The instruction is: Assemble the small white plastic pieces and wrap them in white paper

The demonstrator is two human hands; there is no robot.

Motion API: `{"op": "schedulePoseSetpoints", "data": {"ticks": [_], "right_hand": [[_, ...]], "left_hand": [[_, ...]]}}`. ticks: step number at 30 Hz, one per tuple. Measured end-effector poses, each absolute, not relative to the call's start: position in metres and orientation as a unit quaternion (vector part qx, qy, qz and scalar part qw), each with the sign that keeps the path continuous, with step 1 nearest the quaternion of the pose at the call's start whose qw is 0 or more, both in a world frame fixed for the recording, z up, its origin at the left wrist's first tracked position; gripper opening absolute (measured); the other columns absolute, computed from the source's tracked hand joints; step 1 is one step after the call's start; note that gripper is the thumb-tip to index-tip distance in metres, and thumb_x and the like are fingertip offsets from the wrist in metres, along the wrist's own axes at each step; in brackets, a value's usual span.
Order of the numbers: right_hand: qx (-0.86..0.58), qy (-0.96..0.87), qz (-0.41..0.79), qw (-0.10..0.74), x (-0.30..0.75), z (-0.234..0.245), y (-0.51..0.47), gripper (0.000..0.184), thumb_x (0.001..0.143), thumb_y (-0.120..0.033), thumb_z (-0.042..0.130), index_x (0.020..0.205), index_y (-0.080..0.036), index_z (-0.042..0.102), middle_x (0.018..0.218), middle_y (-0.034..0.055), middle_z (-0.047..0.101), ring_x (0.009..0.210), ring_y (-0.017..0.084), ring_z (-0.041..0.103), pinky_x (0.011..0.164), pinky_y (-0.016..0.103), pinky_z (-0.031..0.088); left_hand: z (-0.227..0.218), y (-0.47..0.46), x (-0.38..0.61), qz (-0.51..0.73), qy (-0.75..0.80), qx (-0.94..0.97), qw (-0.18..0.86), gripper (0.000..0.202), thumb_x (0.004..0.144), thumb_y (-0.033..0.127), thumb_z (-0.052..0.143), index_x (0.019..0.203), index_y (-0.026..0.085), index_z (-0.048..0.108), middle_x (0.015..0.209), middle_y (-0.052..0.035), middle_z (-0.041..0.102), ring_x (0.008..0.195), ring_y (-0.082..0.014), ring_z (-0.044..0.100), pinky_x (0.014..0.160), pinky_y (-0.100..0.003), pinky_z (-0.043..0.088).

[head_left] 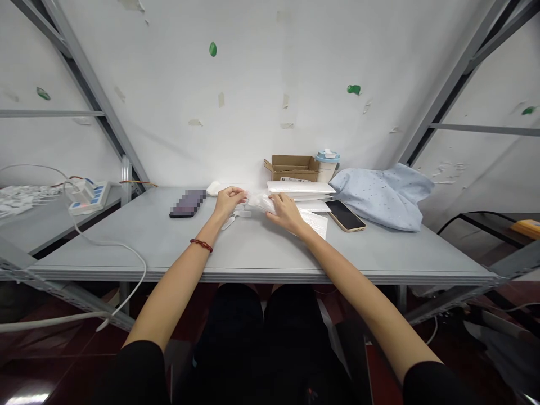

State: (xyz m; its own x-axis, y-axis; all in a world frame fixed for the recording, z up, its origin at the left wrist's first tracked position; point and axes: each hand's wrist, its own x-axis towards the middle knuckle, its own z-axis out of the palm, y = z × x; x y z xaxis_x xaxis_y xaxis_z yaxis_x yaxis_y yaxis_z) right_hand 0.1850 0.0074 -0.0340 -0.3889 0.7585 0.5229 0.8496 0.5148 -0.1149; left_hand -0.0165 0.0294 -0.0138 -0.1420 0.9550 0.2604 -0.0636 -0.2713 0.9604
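Observation:
My left hand (228, 202), with a red bead bracelet on the forearm, pinches the left edge of a clear, crinkled plastic bag (259, 201). My right hand (287, 211) has its fingers curled over the bag's right side, gripping it. What the bag contains is too small to make out. Several small flat white pieces (242, 214) lie on the grey table (261, 247) just below and beside my left hand. A stack of white packets (300, 187) is right behind my right hand, with a white sheet (314, 224) partly under that wrist.
A phone (188, 203) lies on the left; another phone (345, 215) is right of the packets. An open cardboard box (294, 167) and a lidded cup (327, 166) stand at the back. Light blue cloth (382, 194) sits at right. A power strip (89, 198) is far left.

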Motion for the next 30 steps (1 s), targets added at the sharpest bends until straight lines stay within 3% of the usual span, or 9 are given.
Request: {"op": "schedulePoseSetpoints", "data": {"ticks": [7,13,20,30], "right_hand": [[-0.486,-0.827,-0.088,0.270,0.185,-0.035,0.008,0.044,0.084,-0.033,0.054,0.124,-0.015,0.053,0.114,0.0154,0.058,0.105,0.029,0.052,0.086,0.039,0.041],[-0.488,-0.824,-0.053,0.283,0.185,-0.038,0.011,0.040,0.083,-0.030,0.055,0.119,-0.014,0.056,0.112,0.0149,0.057,0.099,0.027,0.055,0.084,0.037,0.044],[-0.465,-0.831,-0.031,0.305,0.186,-0.039,0.012,0.038,0.081,-0.028,0.055,0.117,-0.014,0.055,0.109,0.0141,0.055,0.090,0.025,0.056,0.081,0.034,0.045],[-0.433,-0.852,-0.021,0.293,0.182,-0.044,0.011,0.033,0.081,-0.025,0.055,0.112,-0.012,0.056,0.107,0.0132,0.054,0.093,0.023,0.056,0.086,0.035,0.046]], "left_hand": [[-0.018,0.029,-0.011,0.581,0.447,0.560,0.386,0.030,0.054,0.034,0.082,0.069,0.015,0.065,0.066,-0.0014,0.066,0.064,-0.0133,0.058,0.068,-0.028,0.048],[-0.022,0.027,-0.012,0.509,0.494,0.633,0.310,0.013,0.062,0.030,0.072,0.063,0.017,0.069,0.064,-0.0022,0.067,0.067,-0.0174,0.059,0.067,-0.028,0.043],[-0.028,0.029,-0.012,0.414,0.504,0.719,0.241,0.020,0.068,0.032,0.061,0.059,0.018,0.072,0.056,-0.0007,0.063,0.059,-0.0172,0.053,0.057,-0.027,0.037],[-0.027,0.027,-0.004,0.361,0.455,0.755,0.304,0.026,0.074,0.035,0.054,0.067,0.019,0.073,0.078,-0.0073,0.070,0.081,-0.0239,0.061,0.075,-0.031,0.045]]}}
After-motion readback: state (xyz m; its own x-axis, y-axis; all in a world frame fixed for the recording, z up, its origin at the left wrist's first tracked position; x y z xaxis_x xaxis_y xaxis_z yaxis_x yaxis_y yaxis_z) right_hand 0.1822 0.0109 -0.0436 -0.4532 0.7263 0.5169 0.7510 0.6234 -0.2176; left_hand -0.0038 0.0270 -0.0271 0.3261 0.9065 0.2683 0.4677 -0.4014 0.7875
